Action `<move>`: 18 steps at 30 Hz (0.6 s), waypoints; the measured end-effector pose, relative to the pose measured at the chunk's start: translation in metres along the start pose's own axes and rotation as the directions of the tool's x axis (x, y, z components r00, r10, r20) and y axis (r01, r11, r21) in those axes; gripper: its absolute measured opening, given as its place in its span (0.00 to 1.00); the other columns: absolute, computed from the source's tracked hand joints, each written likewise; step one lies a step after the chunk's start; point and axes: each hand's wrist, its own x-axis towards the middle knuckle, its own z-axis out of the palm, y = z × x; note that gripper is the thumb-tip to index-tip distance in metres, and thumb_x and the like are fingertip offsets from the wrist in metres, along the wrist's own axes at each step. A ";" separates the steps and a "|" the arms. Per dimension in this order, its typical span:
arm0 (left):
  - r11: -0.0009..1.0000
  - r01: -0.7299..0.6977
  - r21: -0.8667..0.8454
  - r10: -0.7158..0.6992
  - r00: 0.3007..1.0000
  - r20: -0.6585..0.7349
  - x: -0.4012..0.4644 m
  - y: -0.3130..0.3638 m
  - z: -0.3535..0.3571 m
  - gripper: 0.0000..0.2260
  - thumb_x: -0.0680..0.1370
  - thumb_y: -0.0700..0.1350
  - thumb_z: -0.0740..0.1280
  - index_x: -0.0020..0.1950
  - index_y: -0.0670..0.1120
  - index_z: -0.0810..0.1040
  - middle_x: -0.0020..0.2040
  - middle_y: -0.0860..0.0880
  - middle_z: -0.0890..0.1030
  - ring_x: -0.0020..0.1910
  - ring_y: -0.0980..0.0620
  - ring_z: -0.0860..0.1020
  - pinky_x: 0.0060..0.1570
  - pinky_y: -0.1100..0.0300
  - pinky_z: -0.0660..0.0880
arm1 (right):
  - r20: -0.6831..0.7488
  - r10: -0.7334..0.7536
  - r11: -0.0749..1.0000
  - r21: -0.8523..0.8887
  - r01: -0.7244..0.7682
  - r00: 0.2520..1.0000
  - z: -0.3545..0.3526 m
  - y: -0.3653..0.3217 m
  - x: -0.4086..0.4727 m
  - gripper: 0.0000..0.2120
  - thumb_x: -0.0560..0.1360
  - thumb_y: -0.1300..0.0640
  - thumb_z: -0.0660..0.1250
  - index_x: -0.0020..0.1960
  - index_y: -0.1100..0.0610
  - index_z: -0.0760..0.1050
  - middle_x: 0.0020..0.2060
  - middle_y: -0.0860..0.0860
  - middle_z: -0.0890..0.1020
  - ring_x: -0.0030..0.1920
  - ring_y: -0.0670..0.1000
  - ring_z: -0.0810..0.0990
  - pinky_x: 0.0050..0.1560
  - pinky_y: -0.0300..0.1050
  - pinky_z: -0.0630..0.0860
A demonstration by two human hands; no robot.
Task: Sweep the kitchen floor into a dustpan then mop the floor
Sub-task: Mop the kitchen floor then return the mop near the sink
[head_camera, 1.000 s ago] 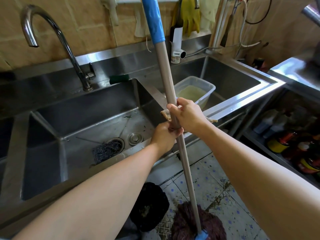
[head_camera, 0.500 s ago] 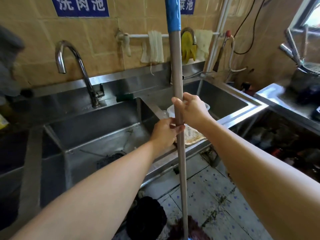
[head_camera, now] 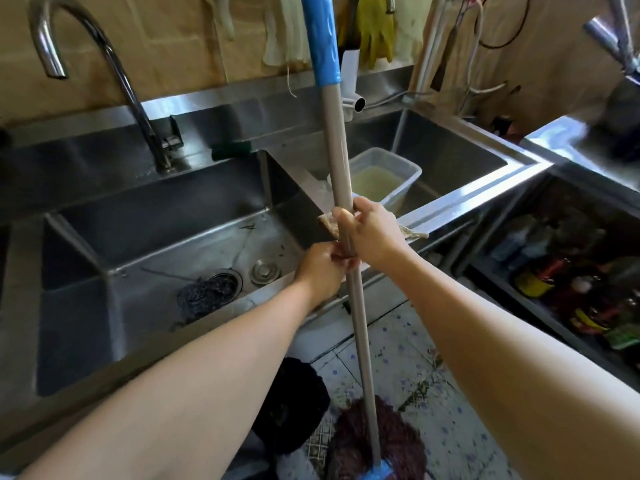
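Note:
A mop with a grey pole [head_camera: 337, 157] and blue upper sleeve [head_camera: 320, 39] stands nearly upright in front of the steel sink. Its dark red string head [head_camera: 398, 441] rests on the tiled floor [head_camera: 408, 362] at the bottom of the view. My right hand [head_camera: 372, 233] grips the pole at mid-height. Just below it, my left hand [head_camera: 322, 268] also grips the pole, fingers curled round it. Dirt specks show on the pale tiles.
A double steel sink [head_camera: 166, 237] with a tall tap [head_camera: 104, 64] fills the left; a steel scourer [head_camera: 207, 292] lies at its drain. A plastic tub [head_camera: 408, 174] of murky water sits in the right basin. Bottles crowd a low shelf [head_camera: 571, 271] at right. A dark object [head_camera: 294, 403] lies below the sink.
The view has tilted back down, so the mop head shows again. Both hands keep their grip on the pole, which leans slightly left at the top.

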 end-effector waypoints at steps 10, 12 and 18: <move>0.999 0.048 -0.022 -0.048 0.999 0.015 0.009 -0.006 0.011 0.11 0.78 0.32 0.62 0.37 0.41 0.77 0.23 0.56 0.76 0.24 0.61 0.73 0.28 0.68 0.70 | 0.026 0.035 0.999 0.017 -0.035 0.999 0.001 0.016 0.012 0.13 0.79 0.46 0.58 0.50 0.56 0.70 0.42 0.53 0.77 0.42 0.52 0.74 0.41 0.42 0.67; 0.999 0.022 0.040 -0.022 1.000 0.012 0.009 -0.007 0.010 0.12 0.76 0.34 0.65 0.34 0.45 0.78 0.24 0.56 0.76 0.27 0.58 0.72 0.32 0.64 0.70 | 0.039 0.041 0.999 0.001 -0.041 0.998 -0.001 0.015 0.013 0.12 0.79 0.46 0.59 0.47 0.56 0.69 0.41 0.53 0.76 0.42 0.53 0.74 0.42 0.42 0.66; 0.984 0.069 0.162 -0.072 0.997 0.011 0.010 -0.008 0.003 0.04 0.75 0.38 0.69 0.42 0.46 0.79 0.36 0.51 0.81 0.36 0.54 0.77 0.41 0.59 0.73 | 0.098 0.045 0.999 -0.012 -0.044 0.994 0.000 0.018 0.008 0.12 0.78 0.45 0.59 0.49 0.54 0.68 0.38 0.48 0.74 0.41 0.50 0.73 0.39 0.42 0.66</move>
